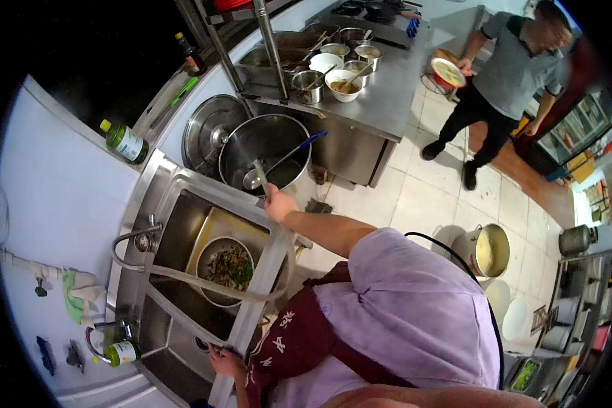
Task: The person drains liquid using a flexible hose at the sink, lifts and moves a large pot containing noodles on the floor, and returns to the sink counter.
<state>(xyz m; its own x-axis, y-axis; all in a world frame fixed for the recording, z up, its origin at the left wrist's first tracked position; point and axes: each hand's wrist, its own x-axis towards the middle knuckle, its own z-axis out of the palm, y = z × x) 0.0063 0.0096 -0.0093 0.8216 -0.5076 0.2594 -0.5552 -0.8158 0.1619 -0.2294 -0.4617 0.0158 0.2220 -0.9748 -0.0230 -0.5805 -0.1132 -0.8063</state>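
Observation:
My right hand (279, 205) is closed around a pale hose (292, 265), near its end, at the rim of a large metal pot (299, 144). The hose end points into the pot, and the hose runs back in a loop to the sink faucet (119, 248). In the pot leans a ladle (289, 158) with a blue handle tip. Fingers stretched out, my left hand (227, 362) rests at the front edge of the sink (248, 309), apparently holding nothing. A bowl of chopped greens and brown bits (228, 268) sits in the upper basin, under the hose.
A large lid (214, 136) leans behind the pot. Several bowls and pots with spoons stand on the steel counter (387, 109). Green bottles (126, 141) are by the wall. At the upper right a person (520, 64) carries a bowl (449, 73). Another pot (491, 250) stands on the floor.

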